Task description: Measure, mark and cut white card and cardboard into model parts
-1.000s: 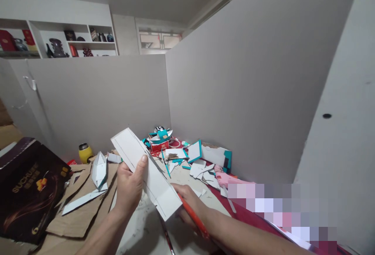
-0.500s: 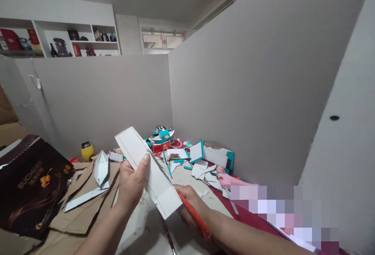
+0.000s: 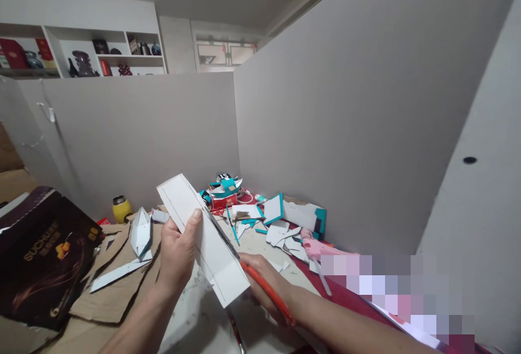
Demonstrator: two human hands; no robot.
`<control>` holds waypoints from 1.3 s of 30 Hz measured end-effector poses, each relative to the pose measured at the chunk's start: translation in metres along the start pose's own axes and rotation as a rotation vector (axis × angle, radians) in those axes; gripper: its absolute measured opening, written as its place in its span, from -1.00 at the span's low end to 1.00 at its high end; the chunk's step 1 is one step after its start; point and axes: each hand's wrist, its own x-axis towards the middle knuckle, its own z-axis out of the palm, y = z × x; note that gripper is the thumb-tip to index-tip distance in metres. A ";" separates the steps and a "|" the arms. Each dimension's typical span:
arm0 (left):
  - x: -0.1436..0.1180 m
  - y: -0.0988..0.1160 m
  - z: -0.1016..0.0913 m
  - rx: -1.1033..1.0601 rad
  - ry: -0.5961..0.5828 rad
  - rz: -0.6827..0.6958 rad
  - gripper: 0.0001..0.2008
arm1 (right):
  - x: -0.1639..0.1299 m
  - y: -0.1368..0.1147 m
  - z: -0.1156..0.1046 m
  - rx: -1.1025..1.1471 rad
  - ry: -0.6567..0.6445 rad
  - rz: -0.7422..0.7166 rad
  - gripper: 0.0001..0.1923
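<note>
Left hand (image 3: 179, 251): white card (image 3: 222, 267) pinched, thumb on top. Right hand (image 3: 265, 268): red-handled scissors (image 3: 272, 294) gripped, blade along card's right edge. Card is held tilted above table (image 3: 189, 316). Probably light, stiffish, easily creased; best pinched mid-length, clear of blade. Scraps (image 3: 280, 234) strewn beyond.

Looks like an office cubicle here: partitions (image 3: 134, 131) box in a table (image 3: 185, 321) of scraps (image 3: 273, 235), shelves (image 3: 131, 60) beyond!
</note>
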 end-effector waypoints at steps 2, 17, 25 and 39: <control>0.000 0.001 0.000 0.011 -0.002 0.006 -0.63 | 0.000 0.000 -0.001 0.005 -0.017 0.013 -0.73; 0.000 -0.011 0.000 0.060 -0.019 0.020 -0.63 | 0.000 0.018 0.005 0.049 0.053 0.051 -0.82; 0.000 -0.013 0.001 0.068 -0.015 0.028 -0.64 | 0.001 0.020 0.009 0.118 0.080 0.078 -0.78; 0.001 -0.012 0.001 0.020 -0.016 -0.014 -0.57 | -0.003 0.021 0.014 0.113 0.118 0.095 -0.67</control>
